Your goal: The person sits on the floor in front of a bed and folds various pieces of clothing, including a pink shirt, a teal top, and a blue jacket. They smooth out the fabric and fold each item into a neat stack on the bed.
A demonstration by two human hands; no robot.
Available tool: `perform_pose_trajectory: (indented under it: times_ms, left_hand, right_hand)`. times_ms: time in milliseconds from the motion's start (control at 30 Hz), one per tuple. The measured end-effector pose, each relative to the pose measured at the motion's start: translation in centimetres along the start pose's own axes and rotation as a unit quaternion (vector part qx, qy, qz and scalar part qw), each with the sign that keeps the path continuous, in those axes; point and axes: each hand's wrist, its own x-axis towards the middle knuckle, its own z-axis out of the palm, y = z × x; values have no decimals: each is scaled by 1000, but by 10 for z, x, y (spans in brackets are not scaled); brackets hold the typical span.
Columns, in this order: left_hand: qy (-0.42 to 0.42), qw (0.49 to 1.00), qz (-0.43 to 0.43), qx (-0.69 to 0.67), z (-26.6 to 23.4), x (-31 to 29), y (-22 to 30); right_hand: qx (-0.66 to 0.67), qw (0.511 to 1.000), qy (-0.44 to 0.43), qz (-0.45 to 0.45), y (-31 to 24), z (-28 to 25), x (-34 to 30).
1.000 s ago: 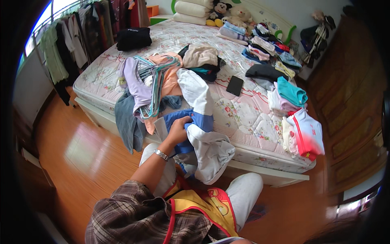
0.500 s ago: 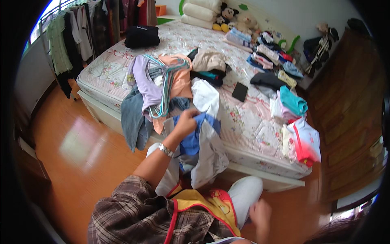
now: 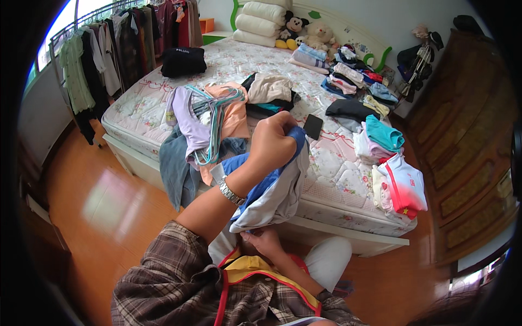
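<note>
Raised in front of me, my left hand (image 3: 274,142), with a metal watch at the wrist, is closed on the bunched blue edge of a blue and light grey garment (image 3: 283,190). The cloth hangs from the fist over my lap. Below it, my right hand (image 3: 262,242) pinches the garment's lower grey edge; its fingertips are partly hidden by the cloth. On the bed just beyond lie several pale blue hangers (image 3: 216,122), heaped with a lilac garment (image 3: 189,117) and a peach garment (image 3: 235,122).
The bed (image 3: 337,163) has a flowered mattress. Folded clothes (image 3: 384,135) line its right side, near a dark flat tablet-like object (image 3: 313,126). A black folded garment (image 3: 184,62) lies far left. A clothes rack (image 3: 109,49) stands left; a wooden door (image 3: 462,157) is right.
My left hand has lifted the blue and grey garment up and to the right. My right hand has come in from the right to the garment's lower edge.
</note>
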Motion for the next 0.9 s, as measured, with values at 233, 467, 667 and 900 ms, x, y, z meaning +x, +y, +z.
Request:
perform_pose_trajectory:
  times_ms: [233, 467, 667, 900]
  left_hand:
    - [52, 996, 55, 47, -6, 14, 37]
    - [118, 984, 98, 93, -25, 30, 54]
    - [179, 945, 182, 205, -10, 30, 69]
    - [240, 882, 224, 338, -47, 41, 85]
  right_hand:
    - [-59, 987, 132, -73, 24, -40, 24]
    - [474, 876, -65, 70, 4, -71, 13]
    - [407, 911, -63, 19, -42, -58, 10]
    - [339, 919, 191, 60, -148, -172, 37]
